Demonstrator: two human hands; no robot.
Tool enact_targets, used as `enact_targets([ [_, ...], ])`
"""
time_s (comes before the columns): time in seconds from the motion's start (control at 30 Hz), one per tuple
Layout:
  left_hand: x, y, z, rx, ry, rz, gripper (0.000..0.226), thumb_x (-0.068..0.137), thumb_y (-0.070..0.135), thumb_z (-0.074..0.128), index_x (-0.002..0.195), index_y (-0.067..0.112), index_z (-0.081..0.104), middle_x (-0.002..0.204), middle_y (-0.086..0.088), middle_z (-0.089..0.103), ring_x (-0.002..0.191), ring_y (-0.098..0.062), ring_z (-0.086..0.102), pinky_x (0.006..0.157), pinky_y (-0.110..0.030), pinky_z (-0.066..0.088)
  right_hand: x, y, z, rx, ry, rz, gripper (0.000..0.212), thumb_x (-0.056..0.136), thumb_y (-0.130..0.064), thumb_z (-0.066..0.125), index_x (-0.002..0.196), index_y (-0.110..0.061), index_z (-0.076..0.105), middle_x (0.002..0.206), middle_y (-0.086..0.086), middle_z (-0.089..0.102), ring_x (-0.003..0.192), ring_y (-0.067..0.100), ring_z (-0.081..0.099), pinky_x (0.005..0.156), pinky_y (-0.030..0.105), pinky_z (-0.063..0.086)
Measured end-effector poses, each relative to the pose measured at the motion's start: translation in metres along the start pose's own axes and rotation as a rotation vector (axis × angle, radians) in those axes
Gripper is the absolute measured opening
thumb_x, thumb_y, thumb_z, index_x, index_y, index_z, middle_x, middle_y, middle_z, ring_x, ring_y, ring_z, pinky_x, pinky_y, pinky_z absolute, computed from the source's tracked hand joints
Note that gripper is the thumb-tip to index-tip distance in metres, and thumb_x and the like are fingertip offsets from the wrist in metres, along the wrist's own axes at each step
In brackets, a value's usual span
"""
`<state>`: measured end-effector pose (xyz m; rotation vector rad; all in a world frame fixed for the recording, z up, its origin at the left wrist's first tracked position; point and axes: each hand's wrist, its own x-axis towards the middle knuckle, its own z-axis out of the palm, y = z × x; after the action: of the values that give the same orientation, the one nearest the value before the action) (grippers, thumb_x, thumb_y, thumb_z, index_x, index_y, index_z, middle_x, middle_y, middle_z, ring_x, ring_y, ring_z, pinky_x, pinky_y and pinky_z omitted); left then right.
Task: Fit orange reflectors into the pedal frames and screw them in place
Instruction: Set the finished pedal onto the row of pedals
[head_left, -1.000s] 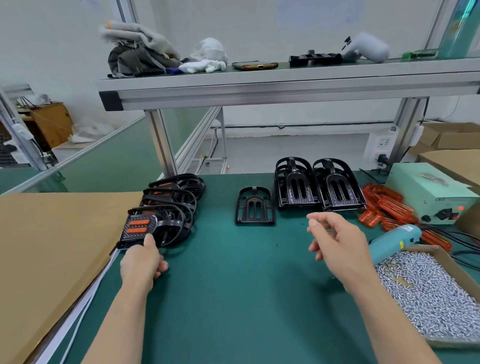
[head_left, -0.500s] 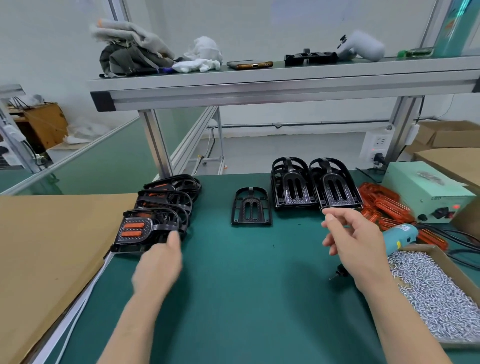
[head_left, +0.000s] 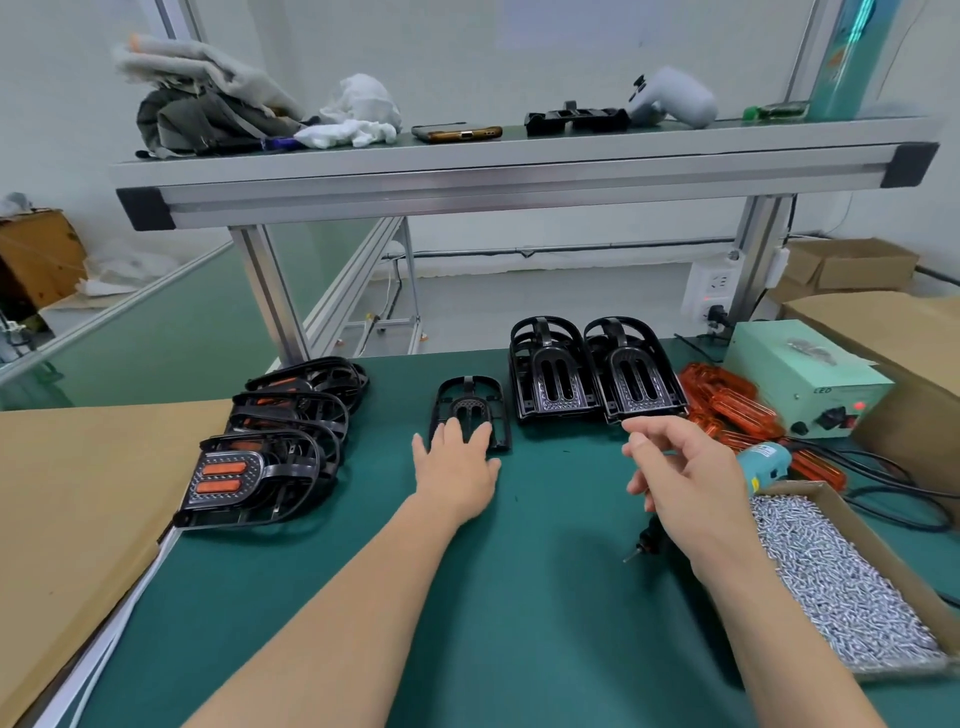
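Glossy black plastic pedal frames (head_left: 592, 371), matt green table (head_left: 519, 597)

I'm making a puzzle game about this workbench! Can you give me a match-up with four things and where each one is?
Things
1. phone
2. screws
3. loose orange reflectors
4. single empty pedal frame

Places
A. in the cardboard box
B. on the top shelf
C. beside the pale green power box
D. partly under the fingers of the left hand

Pairs: 1-B, 2-A, 3-C, 4-D
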<state>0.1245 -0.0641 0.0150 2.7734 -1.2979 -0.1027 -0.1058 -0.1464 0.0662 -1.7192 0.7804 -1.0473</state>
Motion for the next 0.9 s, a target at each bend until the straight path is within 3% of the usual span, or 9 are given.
enact_targets([
  [0.07,0.002,0.0,-0.001,0.008,0.043,-0.008,0.05,0.103,0.045,0.037,0.149,0.027,0.03,0.146,-0.011,0.034,0.132,-0.029,0.042,0.108,-0.047,0.029,0.0,0.001,-0.001,-0.004,-0.003,0.002,0.019,0.096,-0.013,0.063,0.097,-0.03,0.071,0.081,-0.006,0.069,0.058,0.011,0.064,0.05,0.026,0.048],
  [0.13,0.001,-0.002,-0.002,0.034,0.142,-0.021,0.038,0.103,0.041,0.042,0.135,0.02,0.043,0.13,-0.006,0.044,0.11,-0.027,0.055,0.087,-0.039,0.034,0.0,0.002,-0.001,-0.009,-0.004,0.006,0.019,0.096,-0.013,0.063,0.096,-0.031,0.071,0.08,-0.007,0.069,0.057,0.011,0.064,0.051,0.025,0.047],
  [0.23,-0.005,-0.011,-0.002,0.081,0.246,0.026,0.021,0.104,0.032,0.046,0.115,0.015,0.049,0.115,-0.003,0.049,0.093,-0.024,0.052,0.074,-0.033,0.03,0.001,0.002,-0.002,-0.02,-0.006,0.006,0.019,0.095,-0.013,0.064,0.095,-0.031,0.071,0.074,-0.007,0.068,0.055,0.009,0.062,0.052,0.025,0.047],
  [0.4,-0.032,-0.025,-0.002,0.173,0.335,0.117,0.006,0.104,0.022,0.046,0.101,0.017,0.049,0.098,-0.001,0.05,0.075,-0.022,0.043,0.068,-0.032,0.028,0.0,-0.001,-0.002,-0.028,-0.022,-0.003,0.018,0.096,-0.015,0.063,0.096,-0.031,0.071,0.07,-0.007,0.067,0.053,0.007,0.061,0.052,0.022,0.048],
  [0.53,-0.067,-0.025,-0.018,-0.04,0.578,0.09,0.015,0.09,0.006,0.068,0.08,0.007,0.056,0.079,-0.011,0.056,0.055,-0.024,0.031,0.056,-0.033,0.029,-0.001,-0.004,0.003,-0.037,-0.038,-0.006,0.02,0.095,-0.013,0.063,0.096,-0.031,0.071,0.073,-0.007,0.068,0.057,0.009,0.064,0.057,0.031,0.05],
  [0.67,-0.094,-0.025,-0.032,-0.34,0.739,-0.041,0.013,0.097,0.006,0.058,0.086,0.0,0.058,0.083,-0.013,0.056,0.063,-0.034,0.05,0.055,-0.04,0.041,-0.001,-0.008,0.008,-0.074,-0.066,-0.035,0.02,0.095,-0.012,0.064,0.096,-0.031,0.071,0.076,-0.013,0.067,0.061,0.009,0.066,0.059,0.029,0.048],
  [0.73,-0.105,-0.027,-0.036,-0.517,0.738,-0.083,0.022,0.099,0.008,0.054,0.077,0.006,0.051,0.073,-0.004,0.049,0.065,-0.026,0.044,0.061,-0.032,0.037,-0.001,-0.011,0.012,-0.111,-0.085,-0.053,0.019,0.095,-0.014,0.064,0.095,-0.032,0.072,0.072,-0.011,0.067,0.061,0.007,0.065,0.059,0.025,0.046],
  [0.8,-0.112,-0.03,-0.034,-0.677,0.627,-0.18,0.031,0.1,0.013,0.051,0.07,0.008,0.043,0.063,0.001,0.043,0.062,-0.019,0.036,0.057,-0.027,0.03,-0.001,-0.015,0.014,-0.151,-0.101,-0.072,0.019,0.094,-0.015,0.065,0.095,-0.032,0.072,0.069,-0.008,0.067,0.064,0.007,0.065,0.061,0.024,0.046],
  [0.9,-0.114,-0.04,-0.019,-0.982,0.374,-0.362,0.028,0.099,0.015,0.051,0.076,0.0,0.055,0.066,-0.011,0.053,0.063,-0.028,0.046,0.058,-0.026,0.034,0.003,-0.018,0.009,-0.241,-0.11,-0.105,0.017,0.094,-0.015,0.065,0.097,-0.029,0.074,0.076,-0.01,0.067,0.074,0.011,0.066,0.065,0.022,0.044],
])
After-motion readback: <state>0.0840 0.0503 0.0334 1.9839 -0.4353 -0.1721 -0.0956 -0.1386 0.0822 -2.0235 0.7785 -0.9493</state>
